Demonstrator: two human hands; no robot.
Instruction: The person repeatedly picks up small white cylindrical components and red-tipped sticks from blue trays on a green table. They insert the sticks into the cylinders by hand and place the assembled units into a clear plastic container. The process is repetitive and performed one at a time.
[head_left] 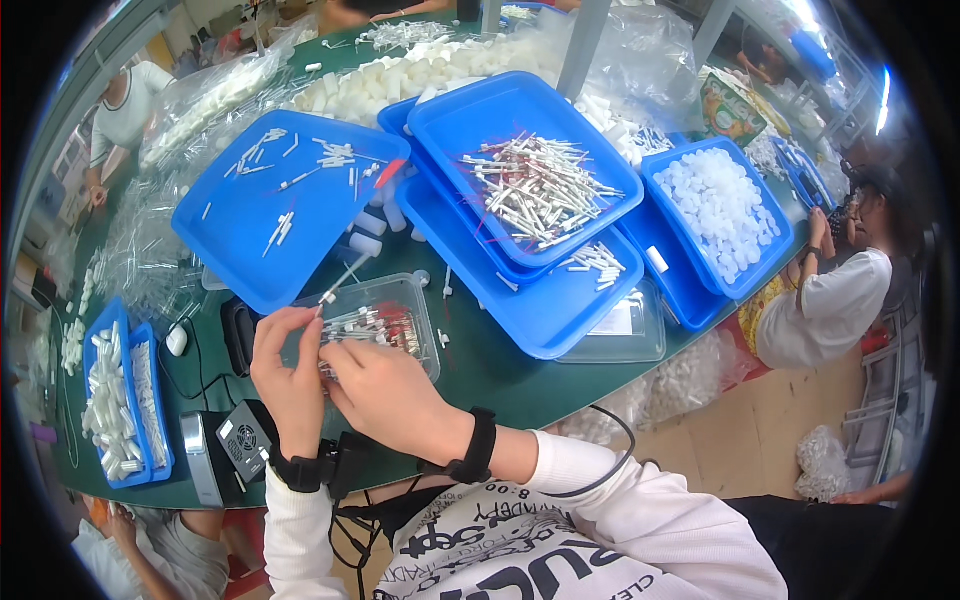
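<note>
One green table (480, 370) bears four blue trays (260, 215) near the work and one clear tub (415, 300). Left hand (290, 375) pinches one thin tube (340, 280) above the tub; right hand (385, 390) closes beside it, contents hidden.

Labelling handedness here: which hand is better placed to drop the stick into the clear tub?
Probably left. The left hand already pinches the thin stick right over the clear tub. The right hand sits low at the tub's near edge; its fingers are hidden.

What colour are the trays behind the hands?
Bright blue trays, seen clearly in the head view.
</note>
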